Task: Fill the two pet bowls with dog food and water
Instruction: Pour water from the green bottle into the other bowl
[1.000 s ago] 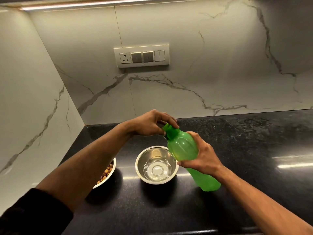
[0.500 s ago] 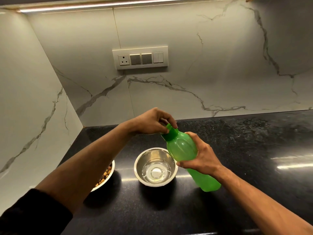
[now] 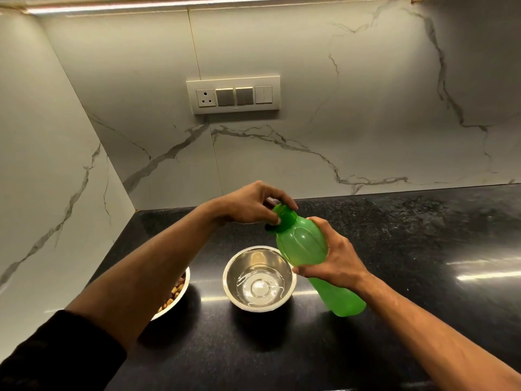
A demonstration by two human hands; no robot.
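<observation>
Warm strip light (image 3: 180, 5) overhead glares off the glossy black counter (image 3: 423, 249); wide-angle edges bend.

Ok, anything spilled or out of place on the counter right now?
Nothing stands out. The black stone counter shows no puddles or stray kibble. The steel bowl of water and the steel bowl of kibble sit upright. The green plastic bottle is tilted, but the right hand holds it and the left hand grips its cap.

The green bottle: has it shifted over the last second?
No, barely. The green bottle stays tilted beside the water bowl, base on the counter; its cap sits a bit more upright.
</observation>
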